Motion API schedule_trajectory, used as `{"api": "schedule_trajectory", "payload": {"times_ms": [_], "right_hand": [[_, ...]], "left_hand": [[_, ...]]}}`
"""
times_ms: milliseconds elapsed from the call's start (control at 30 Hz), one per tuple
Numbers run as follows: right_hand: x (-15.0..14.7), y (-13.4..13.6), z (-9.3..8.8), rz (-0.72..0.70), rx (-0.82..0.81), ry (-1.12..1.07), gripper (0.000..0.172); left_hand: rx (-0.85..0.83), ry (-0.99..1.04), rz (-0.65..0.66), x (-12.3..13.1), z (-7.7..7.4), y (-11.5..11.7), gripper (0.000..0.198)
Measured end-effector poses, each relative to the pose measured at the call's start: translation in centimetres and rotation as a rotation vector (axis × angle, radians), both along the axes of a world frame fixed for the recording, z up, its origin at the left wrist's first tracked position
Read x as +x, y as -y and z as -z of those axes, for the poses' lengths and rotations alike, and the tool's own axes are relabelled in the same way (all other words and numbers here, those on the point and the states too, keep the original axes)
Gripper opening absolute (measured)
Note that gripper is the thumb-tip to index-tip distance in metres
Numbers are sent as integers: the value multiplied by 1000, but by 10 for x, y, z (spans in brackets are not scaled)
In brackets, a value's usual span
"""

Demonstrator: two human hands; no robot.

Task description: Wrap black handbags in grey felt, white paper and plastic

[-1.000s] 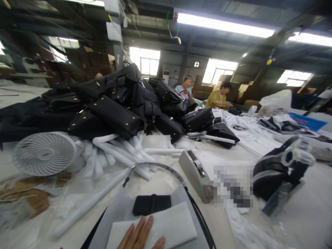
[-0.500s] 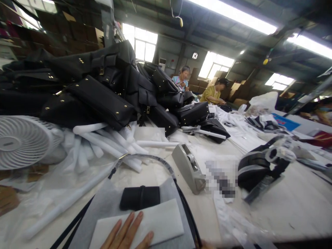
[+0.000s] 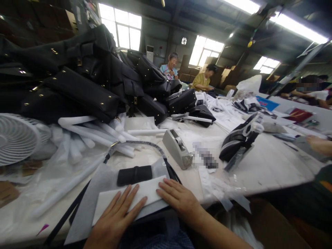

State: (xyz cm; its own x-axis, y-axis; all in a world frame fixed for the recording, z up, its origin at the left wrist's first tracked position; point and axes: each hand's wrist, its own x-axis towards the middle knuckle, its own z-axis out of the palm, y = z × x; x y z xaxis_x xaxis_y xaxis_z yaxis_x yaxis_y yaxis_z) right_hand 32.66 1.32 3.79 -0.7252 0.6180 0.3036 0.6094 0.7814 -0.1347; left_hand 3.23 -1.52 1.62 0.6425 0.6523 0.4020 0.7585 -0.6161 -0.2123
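A folded white foam sheet lies across a thin whitish sheet at the table's near edge. My left hand rests flat on the foam's left half, fingers spread. At its right end, my right hand lies with outstretched fingers on the foam. Just beyond the foam is a small black leather piece with a raised band across its middle. A black bag handle in clear wrap arches behind, and a black strap runs down the left side. The bag's body is mostly covered by the sheets.
A grey tape dispenser stands beyond my right hand. Black bags are heaped at the back left, above white foam tubes and a white fan. A wrapped black bag sits right. Several people work farther off.
My right hand has come into view and now lies on the foam's right end. My left hand still presses on the foam. The camera view has shifted right and downward.
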Motion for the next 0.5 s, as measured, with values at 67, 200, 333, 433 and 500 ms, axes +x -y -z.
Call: {"api": "schedule_trajectory", "payload": {"times_ms": [67,200,333,433,500], "right_hand": [[3,3,7,11,-15,-4,42],[3,6,5,34,-62,-8,44],[1,5,4,45,-79,-34,43],[-1,9,6,50,-60,-47,41],[0,12,3,47,-59,-56,42]], "left_hand": [[-39,3,19,1,-7,0,70],[-119,-21,76,4,-27,-1,74],[-29,-43,72,7,-23,-5,66],[100,-101,50,3,-1,-10,76],[174,-131,67,0,12,-16,77]]}}
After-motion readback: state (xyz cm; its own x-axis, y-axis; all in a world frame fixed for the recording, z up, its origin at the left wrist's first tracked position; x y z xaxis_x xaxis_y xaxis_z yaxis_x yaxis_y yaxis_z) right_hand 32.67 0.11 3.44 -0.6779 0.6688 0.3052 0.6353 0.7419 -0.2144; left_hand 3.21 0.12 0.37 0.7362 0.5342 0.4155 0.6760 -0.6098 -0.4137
